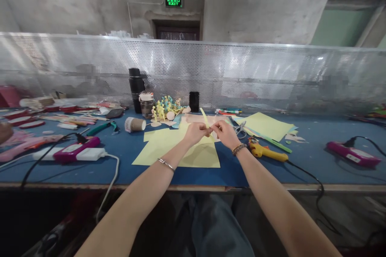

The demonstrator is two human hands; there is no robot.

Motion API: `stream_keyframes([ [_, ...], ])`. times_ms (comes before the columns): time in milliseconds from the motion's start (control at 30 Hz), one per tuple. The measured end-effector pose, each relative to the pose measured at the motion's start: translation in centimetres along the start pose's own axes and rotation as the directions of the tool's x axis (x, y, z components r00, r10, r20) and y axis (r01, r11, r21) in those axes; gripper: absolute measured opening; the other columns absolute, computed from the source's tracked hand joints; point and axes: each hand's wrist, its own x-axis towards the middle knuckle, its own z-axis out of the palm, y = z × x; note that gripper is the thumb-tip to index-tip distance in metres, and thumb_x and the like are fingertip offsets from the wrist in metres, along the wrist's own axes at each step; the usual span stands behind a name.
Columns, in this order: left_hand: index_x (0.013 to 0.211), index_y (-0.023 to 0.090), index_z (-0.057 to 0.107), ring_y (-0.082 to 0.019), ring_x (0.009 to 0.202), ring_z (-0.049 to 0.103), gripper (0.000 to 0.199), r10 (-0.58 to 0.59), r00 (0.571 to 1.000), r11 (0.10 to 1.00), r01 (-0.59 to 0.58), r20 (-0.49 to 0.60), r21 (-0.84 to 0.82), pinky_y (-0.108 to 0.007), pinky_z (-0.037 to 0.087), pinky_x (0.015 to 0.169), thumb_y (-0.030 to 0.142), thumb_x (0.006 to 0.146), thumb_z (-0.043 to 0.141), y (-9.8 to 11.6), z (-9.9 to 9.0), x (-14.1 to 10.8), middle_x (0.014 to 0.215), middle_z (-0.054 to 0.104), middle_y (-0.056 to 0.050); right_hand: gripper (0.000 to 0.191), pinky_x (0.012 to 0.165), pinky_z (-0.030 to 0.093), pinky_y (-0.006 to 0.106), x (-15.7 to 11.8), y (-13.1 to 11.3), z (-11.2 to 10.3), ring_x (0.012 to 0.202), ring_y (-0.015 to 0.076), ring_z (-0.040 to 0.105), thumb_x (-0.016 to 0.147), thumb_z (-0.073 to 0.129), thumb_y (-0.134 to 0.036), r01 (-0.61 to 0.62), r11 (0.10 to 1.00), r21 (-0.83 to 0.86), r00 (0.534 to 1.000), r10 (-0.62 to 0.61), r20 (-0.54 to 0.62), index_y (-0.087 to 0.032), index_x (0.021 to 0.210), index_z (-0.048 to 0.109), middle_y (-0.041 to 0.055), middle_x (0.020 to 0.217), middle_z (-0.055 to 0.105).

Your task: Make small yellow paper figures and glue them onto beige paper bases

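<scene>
Above the yellow paper sheets (177,150), my left hand (196,132) is closed in a pinch on a narrow yellow paper strip (204,117), whose free end sticks up past the fingers. My right hand (224,131) meets it at the fingertips, thumb and finger pinched at the strip's lower end. How the strip lies between the fingers is hidden. Just right of my right hand are scissors (240,129) and a yellow hot glue gun (268,153). Behind my hands lies pale pink paper (193,119).
A paper cup (135,124) lies on its side, left of the sheets. Behind it stand a black thermos (136,90), a jar (146,104) and small yellow paper figures (164,108). Purple power strips (76,149) trail cords. Another person's hand (5,131) shows at far left.
</scene>
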Motion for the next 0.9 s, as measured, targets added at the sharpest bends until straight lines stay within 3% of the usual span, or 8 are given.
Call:
stream_keyframes([
  [233,0.065,0.013,0.067,-0.015,0.059,0.063,0.027,-0.032,0.998,0.983,0.022,-0.053,-0.182,-0.026,0.048,0.059,0.04,0.069,0.064,-1.0,0.1,0.6,0.061,0.067,-0.006,0.031,0.05,0.034,0.024,-0.8,-2.1,-2.0,0.046,0.0127,0.046,0.092,0.027,-0.037,-0.047,0.999,-0.02,0.947,0.038,-0.32,-0.02,0.073,0.045,-0.0029,0.049,0.045],
  [367,0.067,0.013,0.067,-0.015,0.057,0.063,0.027,-0.053,0.997,0.961,0.034,-0.06,-0.275,-0.026,0.05,0.057,0.039,0.067,0.067,-1.3,0.2,0.8,0.066,0.068,-0.006,0.036,0.05,0.028,0.024,-4.5,-5.1,-3.3,0.048,0.0104,0.039,0.089,0.038,-0.037,0.108,0.965,-0.241,0.964,-0.161,-0.21,-0.019,0.058,0.036,-0.0032,0.051,0.038],
  [467,0.065,0.013,0.067,-0.014,0.055,0.062,0.024,-0.084,0.993,0.952,0.058,-0.077,-0.3,-0.024,0.051,0.055,0.037,0.067,0.068,-0.9,0.1,0.6,0.065,0.067,-0.005,0.031,0.051,0.031,0.023,-9.0,-6.1,-4.5,0.051,0.0094,0.041,0.088,0.044,-0.034,0.179,0.947,-0.266,0.969,-0.216,-0.119,-0.019,0.061,0.04,-0.0028,0.056,0.041],
  [600,0.061,0.012,0.065,-0.012,0.054,0.061,0.027,-0.16,0.982,0.918,0.112,-0.096,-0.38,-0.023,0.052,0.057,0.038,0.066,0.069,-0.4,-0.1,0.6,0.062,0.065,-0.004,0.022,0.054,0.039,0.022,-16.0,-4.3,-6.8,0.052,0.0099,0.047,0.086,0.049,-0.032,0.14,0.924,-0.357,0.973,-0.194,-0.122,-0.019,0.068,0.049,-0.001,0.061,0.051],
  [667,0.064,0.012,0.066,-0.011,0.054,0.06,0.027,-0.198,0.974,0.887,0.132,-0.106,-0.443,-0.024,0.053,0.059,0.039,0.064,0.07,-0.3,-0.1,0.7,0.065,0.065,-0.004,0.014,0.061,0.044,0.022,-19.0,-2.6,-8.3,0.062,0.012,0.057,0.084,0.053,-0.031,0.106,0.894,-0.435,0.957,-0.211,-0.2,-0.019,0.088,0.058,0.003,0.078,0.062],
  [733,0.067,0.012,0.067,-0.01,0.054,0.06,0.028,-0.225,0.968,0.861,0.144,-0.112,-0.487,-0.024,0.053,0.06,0.04,0.062,0.071,-0.4,-0.1,0.9,0.067,0.065,-0.003,0.022,0.061,0.046,0.023,-21.1,-1.2,-9.9,0.061,0.0129,0.061,0.083,0.055,-0.03,0.045,0.827,-0.561,0.932,-0.237,-0.275,-0.02,0.102,0.06,0.0027,0.084,0.067],
  [800,0.067,0.012,0.067,-0.009,0.053,0.059,0.03,-0.241,0.964,0.852,0.154,-0.113,-0.5,-0.024,0.053,0.061,0.041,0.06,0.072,-0.5,-0.1,1.1,0.065,0.064,-0.003,0.012,0.056,0.045,0.024,-21.9,-0.4,-11.2,0.051,0.0131,0.059,0.08,0.058,-0.032,0.119,0.762,-0.637,0.897,-0.357,-0.26,-0.024,0.086,0.066,-0.0011,0.067,0.067],
  [900,0.066,0.012,0.066,-0.009,0.054,0.059,0.032,-0.259,0.96,0.849,0.172,-0.109,-0.499,-0.024,0.053,0.062,0.043,0.059,0.072,-0.6,-0.3,1.3,0.062,0.062,-0.002,0.013,0.054,0.045,0.026,-20.1,-1.1,-12.0,0.05,0.0138,0.059,0.081,0.056,-0.029,0.087,0.751,-0.655,0.894,-0.349,-0.281,-0.024,0.074,0.066,-0.0001,0.059,0.064],
])
